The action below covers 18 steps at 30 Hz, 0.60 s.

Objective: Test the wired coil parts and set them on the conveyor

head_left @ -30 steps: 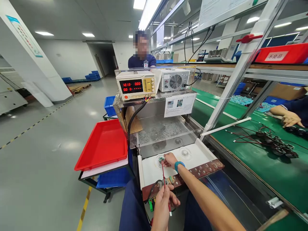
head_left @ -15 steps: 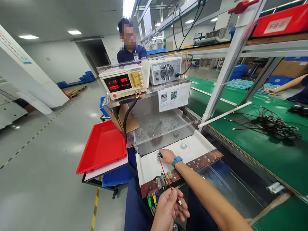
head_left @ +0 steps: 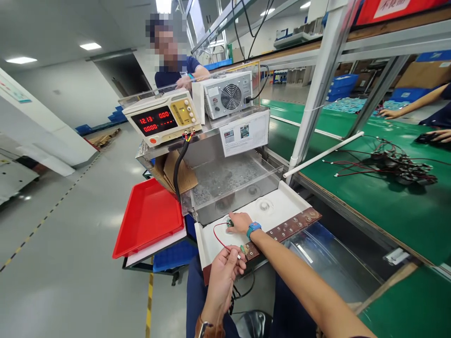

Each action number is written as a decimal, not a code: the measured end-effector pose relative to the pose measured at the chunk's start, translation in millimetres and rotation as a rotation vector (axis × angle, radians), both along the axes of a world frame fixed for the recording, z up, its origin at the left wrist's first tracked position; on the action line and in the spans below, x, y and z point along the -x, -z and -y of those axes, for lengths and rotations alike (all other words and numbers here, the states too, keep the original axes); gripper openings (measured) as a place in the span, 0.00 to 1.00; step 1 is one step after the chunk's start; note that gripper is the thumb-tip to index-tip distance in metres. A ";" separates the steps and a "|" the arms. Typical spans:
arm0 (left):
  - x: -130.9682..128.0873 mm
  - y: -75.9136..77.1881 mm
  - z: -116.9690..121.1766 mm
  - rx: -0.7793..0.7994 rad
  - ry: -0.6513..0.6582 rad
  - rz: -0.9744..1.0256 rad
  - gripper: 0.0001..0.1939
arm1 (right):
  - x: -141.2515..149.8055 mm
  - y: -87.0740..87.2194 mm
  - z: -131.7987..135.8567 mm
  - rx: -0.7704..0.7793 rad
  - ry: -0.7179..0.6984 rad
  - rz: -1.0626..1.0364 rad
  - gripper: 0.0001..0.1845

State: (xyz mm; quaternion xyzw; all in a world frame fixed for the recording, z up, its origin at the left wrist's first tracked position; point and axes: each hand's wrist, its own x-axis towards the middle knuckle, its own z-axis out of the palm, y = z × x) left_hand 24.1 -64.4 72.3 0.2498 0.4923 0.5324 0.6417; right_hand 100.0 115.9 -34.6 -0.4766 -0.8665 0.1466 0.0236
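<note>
Hands both engaged: the right hand (head_left: 241,223) grips a small green circuit board (head_left: 230,222) at its edge, and the left hand (head_left: 229,267) pinches a thin red wire (head_left: 215,233) close to its white connector (head_left: 238,257). The wire bows in a loose arc between them. The board is at the left part of a white fixture (head_left: 285,199); whether it touches the surface cannot be told, as the fingers cover it.

Fixture: smooth and matt, with a raised round boss (head_left: 264,205) to the right of the board. Its front edge carries a reddish-brown strip (head_left: 292,225) set with metal studs. Behind stands a transparent panel (head_left: 232,195), scuffed, before a mottled grey surface.

Containers: a shallow red plastic tray (head_left: 148,216) with sloping walls sits to the left. A red bin (head_left: 430,7) is cut by the upper frame edge; its contents are not visible.

Surroundings: a cream power supply (head_left: 158,117) with red digits and a grey fan-vented unit (head_left: 229,96) stand on a metal stand above the fixture. On the glossy green worktop (head_left: 387,225) lies a tangled heap of dark wired parts (head_left: 401,164). A white rod (head_left: 324,155) and a slanting post (head_left: 313,94) stand between fixture and heap.
</note>
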 end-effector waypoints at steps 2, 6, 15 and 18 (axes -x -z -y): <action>3.6 3.2 -6.3 -0.006 -0.016 -0.028 0.24 | -0.4 2.1 -0.8 0.006 -0.025 -0.013 0.26; 10.4 14.5 -25.5 -0.061 0.001 -0.228 0.22 | -1.9 3.7 -3.1 0.066 -0.024 -0.020 0.23; 17.7 55.8 -61.2 -0.212 0.113 -0.828 0.15 | -2.9 7.2 -5.7 0.020 -0.021 -0.042 0.22; 17.0 65.8 -60.9 -0.204 0.121 -0.870 0.14 | -3.1 8.2 -6.0 0.015 -0.022 -0.041 0.23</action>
